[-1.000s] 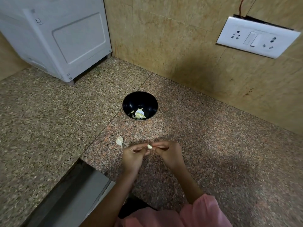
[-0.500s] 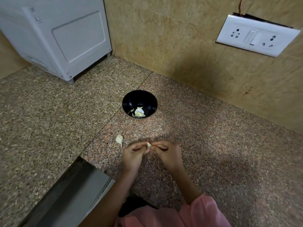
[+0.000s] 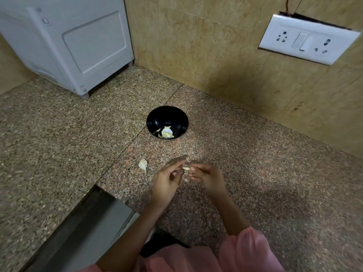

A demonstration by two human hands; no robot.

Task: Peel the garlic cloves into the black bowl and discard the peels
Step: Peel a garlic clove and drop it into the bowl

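On the speckled worktop (image 3: 255, 154), the black bowl (image 3: 167, 114) stays put, peeled pieces inside. Left hand (image 3: 167, 179) and right hand (image 3: 209, 176) still pinch one garlic clove (image 3: 186, 168), fingers now slightly parted; a loose clove (image 3: 143, 164) lies unmoved just beside them.

Single view only: head-worn wide-angle camera, looking forward and steeply down onto granite counter (image 3: 59, 134). Wall corner at 12 o'clock, white appliance (image 3: 64, 40) at 10 o'clock, socket plate (image 3: 308, 43) at 2 o'clock. Hands near frame centre, close to lens; wearer's pink sleeve (image 3: 247, 250) at 6 o'clock edge. Straight lines bow toward the edges. No second view.
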